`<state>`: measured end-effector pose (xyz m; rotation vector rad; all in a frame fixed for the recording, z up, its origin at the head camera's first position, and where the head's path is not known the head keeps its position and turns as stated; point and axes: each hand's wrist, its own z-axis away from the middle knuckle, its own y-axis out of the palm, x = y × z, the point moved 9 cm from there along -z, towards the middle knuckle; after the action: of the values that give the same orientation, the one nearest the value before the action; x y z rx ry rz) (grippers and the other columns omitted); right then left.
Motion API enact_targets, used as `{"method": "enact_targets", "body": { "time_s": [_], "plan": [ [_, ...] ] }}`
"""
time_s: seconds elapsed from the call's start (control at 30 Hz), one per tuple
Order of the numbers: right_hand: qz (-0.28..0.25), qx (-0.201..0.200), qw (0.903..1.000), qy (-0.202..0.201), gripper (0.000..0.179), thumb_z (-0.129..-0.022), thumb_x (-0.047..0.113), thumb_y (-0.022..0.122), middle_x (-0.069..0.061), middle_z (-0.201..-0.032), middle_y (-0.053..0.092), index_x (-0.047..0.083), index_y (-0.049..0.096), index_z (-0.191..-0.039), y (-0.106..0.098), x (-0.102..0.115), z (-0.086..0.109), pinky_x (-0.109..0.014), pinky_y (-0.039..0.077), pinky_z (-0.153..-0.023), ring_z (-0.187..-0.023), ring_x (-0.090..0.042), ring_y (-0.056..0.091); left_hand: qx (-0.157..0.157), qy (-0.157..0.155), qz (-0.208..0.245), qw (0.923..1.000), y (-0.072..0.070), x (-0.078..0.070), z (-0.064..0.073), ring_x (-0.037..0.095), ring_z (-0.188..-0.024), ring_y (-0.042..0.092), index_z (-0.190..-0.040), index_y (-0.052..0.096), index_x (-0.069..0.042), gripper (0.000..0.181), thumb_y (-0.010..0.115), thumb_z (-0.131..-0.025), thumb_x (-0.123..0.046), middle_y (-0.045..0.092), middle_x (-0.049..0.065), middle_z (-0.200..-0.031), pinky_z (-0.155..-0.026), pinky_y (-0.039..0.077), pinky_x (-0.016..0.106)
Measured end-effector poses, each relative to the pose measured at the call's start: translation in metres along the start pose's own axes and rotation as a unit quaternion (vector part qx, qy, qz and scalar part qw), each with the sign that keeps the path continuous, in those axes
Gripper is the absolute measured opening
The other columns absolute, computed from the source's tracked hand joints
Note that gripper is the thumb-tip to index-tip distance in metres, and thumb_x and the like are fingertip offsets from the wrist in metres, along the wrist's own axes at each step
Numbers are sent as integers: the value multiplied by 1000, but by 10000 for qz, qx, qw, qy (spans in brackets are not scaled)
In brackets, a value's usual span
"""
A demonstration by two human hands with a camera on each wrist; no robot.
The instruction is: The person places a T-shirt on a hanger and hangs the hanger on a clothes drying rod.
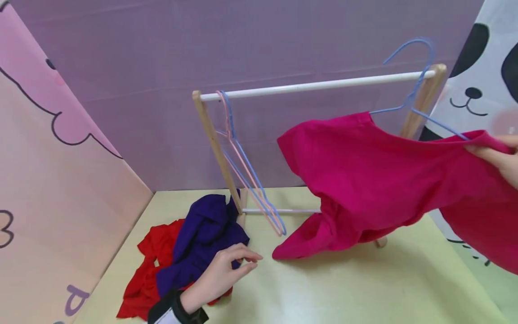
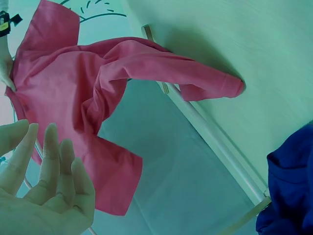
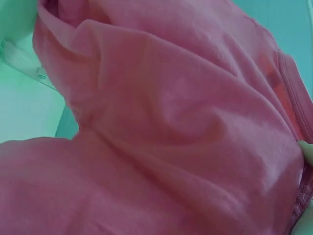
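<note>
A magenta shirt (image 1: 384, 180) hangs on a blue wire hanger (image 1: 417, 76) in the air at the right, one sleeve trailing down to the table. My right hand (image 1: 499, 157) grips the shirt's shoulder at the right edge of the head view; the right wrist view is filled with the magenta shirt (image 3: 161, 137). My left hand (image 1: 226, 270) hovers low over the table beside a purple garment (image 1: 202, 238), fingers relaxed and holding nothing. In the left wrist view the left hand (image 2: 44, 191) shows straight fingers, with the shirt (image 2: 93, 98) beyond.
A small wooden rack with a white rail (image 1: 315, 84) stands on the pale table (image 1: 344, 292). Pink and blue empty hangers (image 1: 243, 166) hang at its left end. A red garment (image 1: 149, 270) lies under the purple one. Printed panels wall the sides.
</note>
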<state>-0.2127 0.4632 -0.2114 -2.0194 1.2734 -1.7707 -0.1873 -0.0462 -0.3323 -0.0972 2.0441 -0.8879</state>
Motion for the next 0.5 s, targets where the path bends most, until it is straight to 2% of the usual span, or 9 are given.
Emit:
{"method": "enact_targets", "body": {
  "time_s": [0.1, 0.17, 0.27, 0.37, 0.5],
  "plan": [
    [-158, 8, 9997, -176, 10, -85, 38, 52, 34, -56, 45, 43, 52, -93, 8, 15, 7, -17, 43, -37, -45, 0, 50, 25, -160, 16, 9999, 0, 4, 3, 7, -76, 53, -94, 65, -15, 15, 62, -80, -10, 63, -2, -82, -67, 50, 34],
    [-392, 143, 9990, -161, 11, -85, 35, 52, 31, -57, 47, 46, 52, -87, 14, 20, 11, -17, 43, -37, -46, -1, 51, 39, -270, 41, 9996, -1, 4, 4, 6, -76, 53, -94, 64, -16, 15, 62, -80, -11, 62, -3, -82, -68, 50, 34],
    [-541, 243, 9980, -198, 18, -86, 31, 53, 28, -56, 50, 48, 52, -80, 20, 17, 12, -17, 44, -38, -46, -5, 52, 52, -407, 106, 9991, -5, -4, 4, 7, -76, 53, -93, 65, -14, 15, 61, -80, -7, 62, -1, -81, -68, 49, 37],
    [-362, 258, 9989, -166, 8, -85, 33, 55, 28, -55, 51, 39, 59, -89, 27, 1, 7, -18, 44, -39, -45, -9, 54, 22, -502, 155, 9986, -9, -10, 6, 7, -75, 52, -91, 65, -13, 16, 61, -79, -4, 62, 0, -80, -67, 49, 40],
    [6, 233, 9997, -125, 30, -82, 41, 56, 23, -55, 56, 24, 58, -108, 32, -20, 2, -20, 43, -39, -46, -15, 56, -79, -538, 113, 9985, -10, 2, 10, 7, -76, 53, -92, 65, -16, 16, 62, -79, -7, 63, 0, -81, -66, 50, 39]
  ]
}}
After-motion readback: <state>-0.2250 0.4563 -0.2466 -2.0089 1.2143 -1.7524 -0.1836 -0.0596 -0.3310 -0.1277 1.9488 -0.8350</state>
